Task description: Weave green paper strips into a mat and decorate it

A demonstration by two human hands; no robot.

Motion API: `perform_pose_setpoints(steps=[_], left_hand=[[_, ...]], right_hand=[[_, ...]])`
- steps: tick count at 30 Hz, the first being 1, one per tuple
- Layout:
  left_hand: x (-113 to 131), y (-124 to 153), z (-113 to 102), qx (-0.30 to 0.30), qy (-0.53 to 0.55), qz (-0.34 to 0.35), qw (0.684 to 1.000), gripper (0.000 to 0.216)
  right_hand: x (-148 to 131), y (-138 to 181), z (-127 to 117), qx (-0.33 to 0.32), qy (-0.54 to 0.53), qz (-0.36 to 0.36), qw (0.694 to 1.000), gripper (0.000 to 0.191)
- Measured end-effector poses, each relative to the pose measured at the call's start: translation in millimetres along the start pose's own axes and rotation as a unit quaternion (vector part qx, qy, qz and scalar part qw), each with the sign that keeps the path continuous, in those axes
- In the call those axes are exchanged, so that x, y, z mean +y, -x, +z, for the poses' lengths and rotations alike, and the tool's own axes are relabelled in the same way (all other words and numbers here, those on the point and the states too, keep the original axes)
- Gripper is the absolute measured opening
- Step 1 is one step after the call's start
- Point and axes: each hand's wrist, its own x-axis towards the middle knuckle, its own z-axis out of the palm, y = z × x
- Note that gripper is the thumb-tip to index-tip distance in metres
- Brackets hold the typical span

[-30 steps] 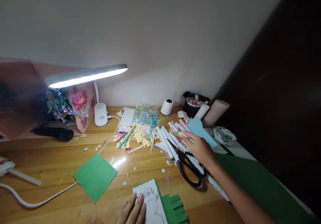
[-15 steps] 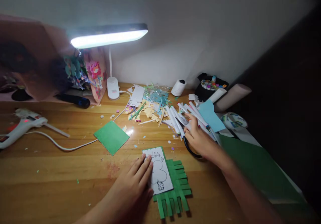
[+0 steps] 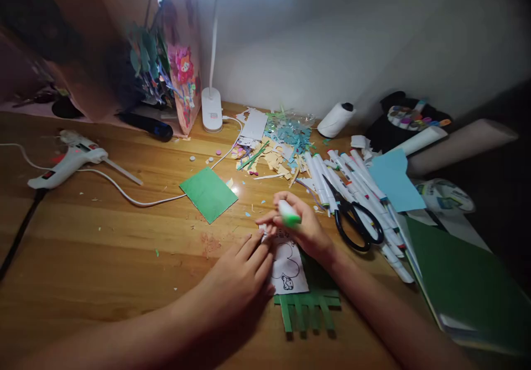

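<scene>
My left hand [image 3: 240,273] lies flat with fingers stretched out, pressing on the left edge of a white paper with a drawing [image 3: 288,267]. That paper rests on a green paper cut into strips [image 3: 309,312]. My right hand [image 3: 305,229] is closed around a white marker with a green cap [image 3: 288,214], held over the top of the white paper. Black scissors [image 3: 354,220] lie just right of my right hand, beside a row of white markers [image 3: 352,185].
A green paper square [image 3: 208,194] lies on the wooden desk [image 3: 103,248]. A glue gun [image 3: 68,160] and its cable sit at left. Paper scraps [image 3: 274,143] pile by the lamp base [image 3: 212,110]. A marker case [image 3: 409,121], blue paper [image 3: 394,182] and green folder [image 3: 464,287] are at right.
My right hand left the markers and scissors and came back over the white paper holding a green-capped marker. The view tilted down and shifted left; my left hand stays on the paper.
</scene>
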Motion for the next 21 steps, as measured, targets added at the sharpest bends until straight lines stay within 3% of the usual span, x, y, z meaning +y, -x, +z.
perform_pose_setpoints(steps=[4,10,16,21], left_hand=[[1.5,0.0,-4.5,-0.037,0.009,-0.010,0.999,0.052],[2.5,2.0,-1.4,-0.030,0.009,-0.017,0.999,0.051],[1.8,0.7,-3.9,-0.037,0.010,-0.010,0.999,0.049],[1.8,-0.4,-5.6,-0.038,0.012,-0.007,0.999,0.049]], right_hand=[[5.2,2.9,-6.0,0.044,0.120,-0.039,0.991,0.035],[4.9,4.0,-7.8,0.080,0.205,-0.053,0.974,0.020],[2.4,3.6,-2.5,0.135,0.293,-0.045,0.945,0.030],[-0.1,3.6,-1.1,0.133,0.338,-0.047,0.931,0.030]])
